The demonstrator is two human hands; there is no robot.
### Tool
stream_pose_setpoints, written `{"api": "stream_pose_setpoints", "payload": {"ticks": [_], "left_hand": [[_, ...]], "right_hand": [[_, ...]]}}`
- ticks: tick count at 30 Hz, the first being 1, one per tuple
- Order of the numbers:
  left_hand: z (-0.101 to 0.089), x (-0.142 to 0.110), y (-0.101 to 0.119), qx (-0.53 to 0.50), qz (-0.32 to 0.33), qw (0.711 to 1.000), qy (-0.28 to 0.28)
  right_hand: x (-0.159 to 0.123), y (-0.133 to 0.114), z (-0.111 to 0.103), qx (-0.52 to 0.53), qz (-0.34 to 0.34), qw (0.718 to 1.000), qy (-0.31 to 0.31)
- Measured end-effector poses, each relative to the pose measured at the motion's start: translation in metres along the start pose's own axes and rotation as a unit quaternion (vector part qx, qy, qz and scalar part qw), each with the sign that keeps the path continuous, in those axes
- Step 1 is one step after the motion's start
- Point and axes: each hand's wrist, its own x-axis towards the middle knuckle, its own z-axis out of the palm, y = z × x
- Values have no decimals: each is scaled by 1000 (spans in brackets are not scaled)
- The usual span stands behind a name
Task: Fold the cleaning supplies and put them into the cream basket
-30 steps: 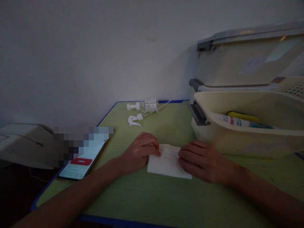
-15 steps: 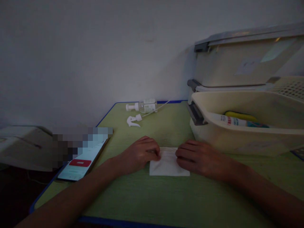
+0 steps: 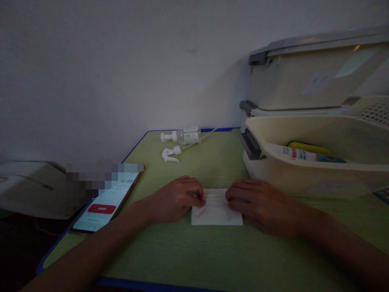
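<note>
A folded white tissue or thin cloth lies flat on the green table, slightly creased along its upper part; I cannot tell which material it is. My left hand is closed, with thumb and fingertips pinching the tissue's left side. On the opposite side, my right hand has its fingers curled together on the right edge, its thumb mostly hidden. Both hands rest low over the table.
A phone with a lit screen lies at the left. Behind my hands are a clear pump bottle on its side and a white spray nozzle with its tube. A cream bin holding a tube stands right, before stacked boxes.
Both hands stay at the tissue's sides with barely any movement. The right hand has shifted very slightly, and the creases between the hands look a little more marked.
</note>
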Motion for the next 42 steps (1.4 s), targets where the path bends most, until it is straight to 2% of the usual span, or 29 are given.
{"api": "stream_pose_setpoints", "payload": {"ticks": [6, 12, 15, 19, 25, 28, 36, 42], "left_hand": [[-9, 4, 6, -79, -12, 997, -7], [7, 8, 16, -6, -104, 993, 47], [16, 8, 19, 35, -127, 990, 58], [20, 6, 19, 35, -135, 989, 39], [20, 5, 19, 37, -156, 986, -44], [20, 4, 20, 33, -163, 985, -52], [14, 6, 14, -88, -196, 977, 10], [12, 8, 4, -212, -245, 945, 49]], "right_hand": [[-1, -5, -9, 92, 38, 995, -27], [6, -11, -3, 94, 93, 991, 2], [9, -13, 1, 79, 95, 992, 10], [10, -12, 5, 92, 108, 990, 8], [7, -8, 9, 149, 123, 981, -2], [7, -7, 10, 157, 120, 980, -1], [9, -7, 5, 206, 126, 970, 25], [11, 1, 15, 210, 136, 963, 102]]}}
